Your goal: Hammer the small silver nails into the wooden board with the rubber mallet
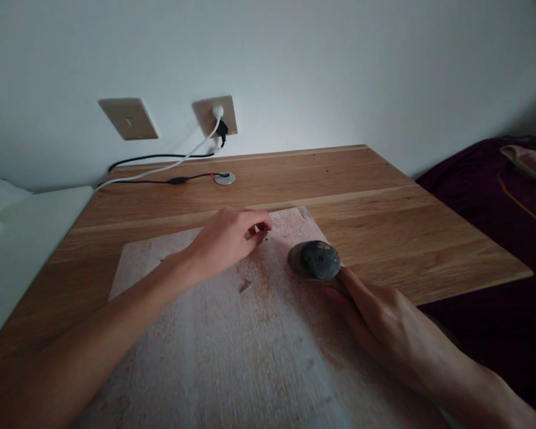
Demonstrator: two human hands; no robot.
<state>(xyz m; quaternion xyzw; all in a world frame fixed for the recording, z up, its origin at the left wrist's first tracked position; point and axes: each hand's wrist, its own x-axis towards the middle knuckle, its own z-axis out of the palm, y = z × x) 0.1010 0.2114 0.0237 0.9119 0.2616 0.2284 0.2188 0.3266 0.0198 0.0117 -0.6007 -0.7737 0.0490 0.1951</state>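
A worn, whitish board point(192, 357) lies on the wooden table, reddish-brown showing through its surface. Over its far part my left hand point(232, 238) is closed in a pinch, thumb and forefinger together; whatever they hold is too small to make out. My right hand point(379, 316) grips the handle of a rubber mallet point(315, 260), whose dark head hangs above the board, right of my left hand. A small light-coloured strip point(246, 288) rests on the board between the hands. Small dark dots mark the board by my left fingertips.
Beyond the board, the wooden table point(429, 220) meets the wall. Black and white cables point(178, 161) run along its back to a wall socket point(205, 113), past a round metal grommet point(224, 179). Dark purple fabric point(477, 179) lies at the right; a white surface point(40, 220) is at the left.
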